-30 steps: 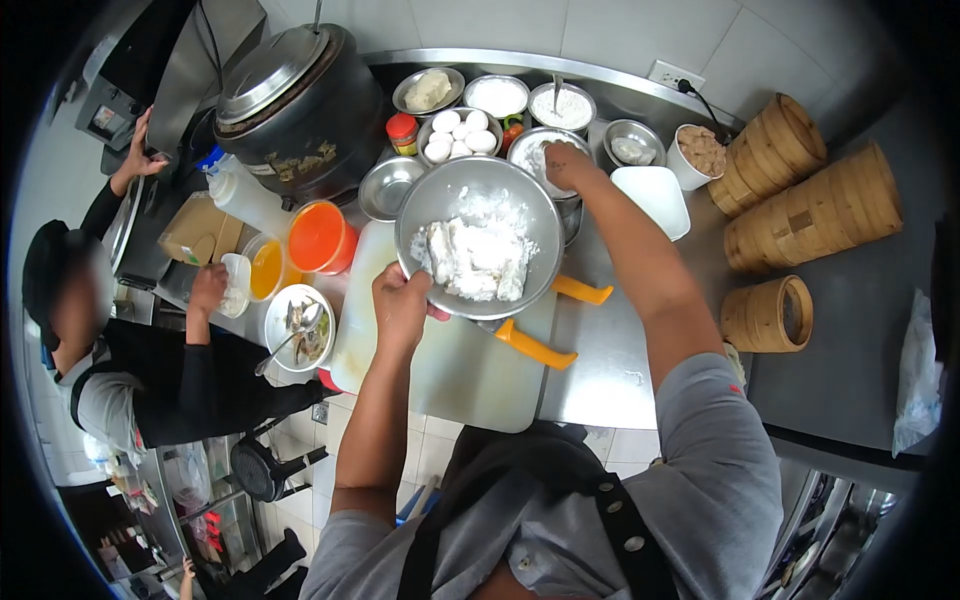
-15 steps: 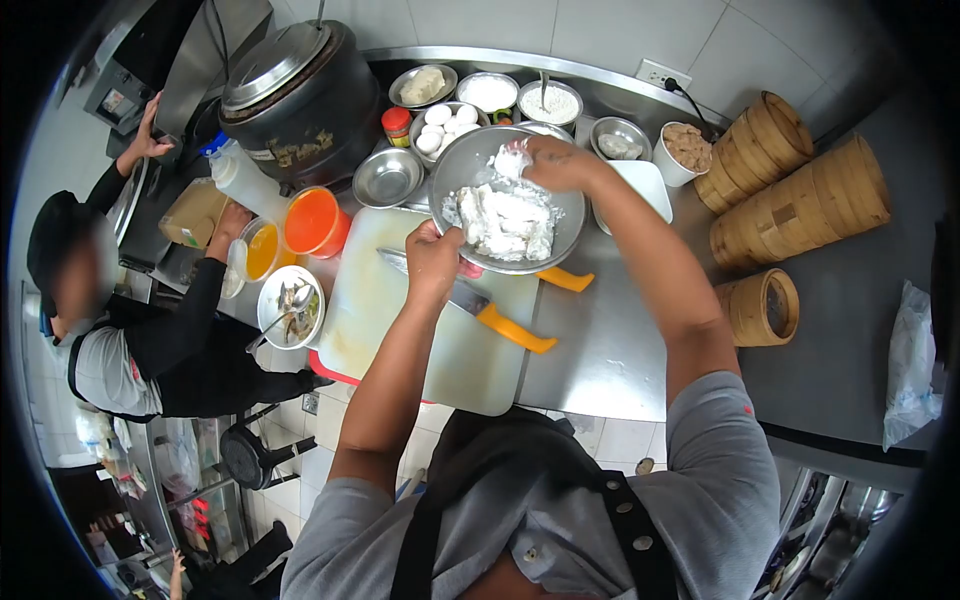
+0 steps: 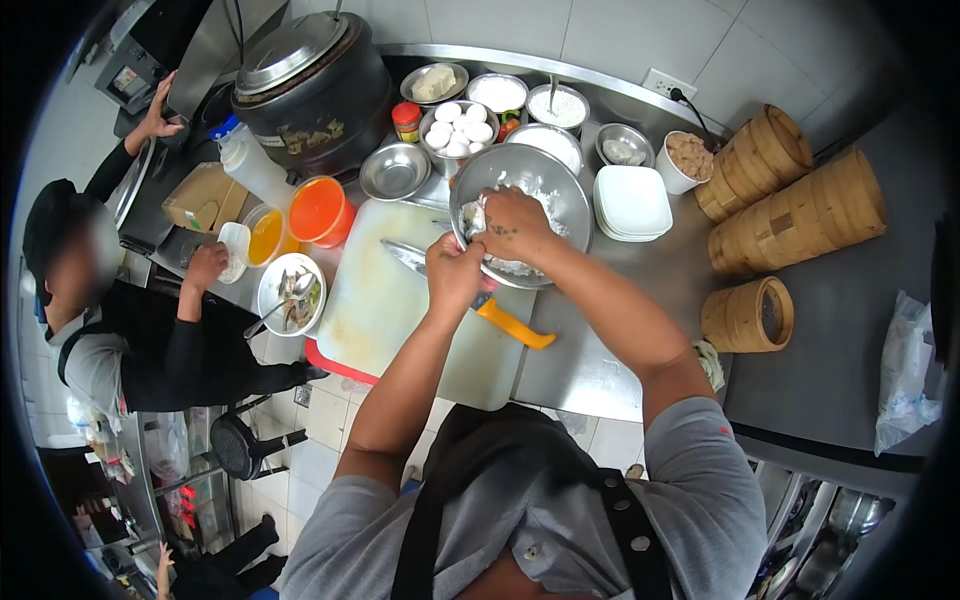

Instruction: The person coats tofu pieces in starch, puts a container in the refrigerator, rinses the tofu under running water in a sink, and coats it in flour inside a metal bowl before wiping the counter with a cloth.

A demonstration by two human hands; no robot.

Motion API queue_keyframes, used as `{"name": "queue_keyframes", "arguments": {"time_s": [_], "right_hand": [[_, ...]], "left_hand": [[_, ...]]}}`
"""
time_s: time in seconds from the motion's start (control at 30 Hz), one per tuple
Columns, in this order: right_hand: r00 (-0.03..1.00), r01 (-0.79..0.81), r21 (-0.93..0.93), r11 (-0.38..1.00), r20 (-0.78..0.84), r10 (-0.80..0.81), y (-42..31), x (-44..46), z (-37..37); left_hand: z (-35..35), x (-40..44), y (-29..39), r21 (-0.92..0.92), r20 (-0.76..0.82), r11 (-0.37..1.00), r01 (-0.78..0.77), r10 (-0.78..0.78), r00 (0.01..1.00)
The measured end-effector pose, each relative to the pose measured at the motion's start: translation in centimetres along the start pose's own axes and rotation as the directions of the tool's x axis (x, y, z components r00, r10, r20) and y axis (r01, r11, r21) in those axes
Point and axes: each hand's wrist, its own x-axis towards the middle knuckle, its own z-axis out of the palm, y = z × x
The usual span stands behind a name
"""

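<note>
My left hand (image 3: 455, 268) is closed on the near left rim of a steel mixing bowl (image 3: 577, 205), which is held tilted above the counter. Down inside the bowl is my right hand (image 3: 515, 222), its fingers curled against white, flour-coated food (image 3: 472, 216) by the left wall. The fingertips are partly hidden. Loose white flour (image 3: 545, 200) clings to the bowl's inside. Below my hands, a knife with a yellow handle (image 3: 515, 328) rests on a pale cutting board (image 3: 370, 300).
Behind the bowl stand a bowl of eggs (image 3: 460, 128) and several bowls of white powder. White square plates (image 3: 635, 202) and bamboo steamers (image 3: 800, 210) are to the right. A white bowl with spoons (image 3: 292, 293) sits left. A co-worker (image 3: 150, 330) stands at the left.
My right hand has moved down and left from the bowl's far rim into its near left side. The white food is now mostly covered by it. The co-worker's lower hand has shifted toward a small container.
</note>
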Motion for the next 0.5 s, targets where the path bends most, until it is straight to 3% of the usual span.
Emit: {"name": "queue_keyframes", "arguments": {"time_s": [0.07,0.13,0.2,0.23,0.27,0.3,0.37,0.43,0.5], "right_hand": [[0.986,-0.124,0.205,0.971,0.132,0.098,-0.7,0.0,-1.3],[0.992,-0.123,0.337,0.933,0.011,0.127,0.0,0.0,-1.0],[0.979,-0.179,0.449,0.876,-0.003,0.201,0.7,0.2,-1.6],[0.955,-0.284,0.504,0.816,0.076,0.286,1.1,0.4,-3.1],[0.907,-0.297,0.496,0.816,-0.121,0.404,2.9,1.7,-1.2],[0.924,-0.274,0.515,0.812,-0.094,0.371,3.4,1.9,-3.6],[0.898,-0.218,0.579,0.786,-0.196,0.394,4.5,2.8,-6.5],[0.886,-0.227,0.433,0.872,-0.279,0.37,7.9,5.5,-7.6],[0.922,-0.223,0.33,0.917,-0.234,0.308,12.0,8.5,-6.7]], "left_hand": [[-0.6,0.1,-0.2,-0.018,-0.004,1.0,0.016,-0.016,1.0],[-0.8,0.3,-0.2,-0.032,-0.012,0.999,0.029,-0.029,1.0],[-1.1,0.5,0.2,-0.026,-0.026,0.999,0.029,-0.029,0.999],[-1.3,0.6,0.3,-0.023,-0.037,0.999,0.029,-0.03,0.999],[-1.5,0.9,0.2,-0.034,-0.05,0.999,0.027,-0.028,0.998],[-1.9,1.1,0.0,-0.045,-0.063,0.999,0.023,-0.026,0.998],[-2.8,1.7,-0.3,-0.055,-0.074,0.998,0.011,-0.015,0.997],[-4.1,2.1,-0.8,-0.056,-0.073,0.998,-0.005,0.001,0.997],[-5.1,1.9,-0.5,-0.062,-0.085,0.998,-0.001,-0.004,0.996]]}}
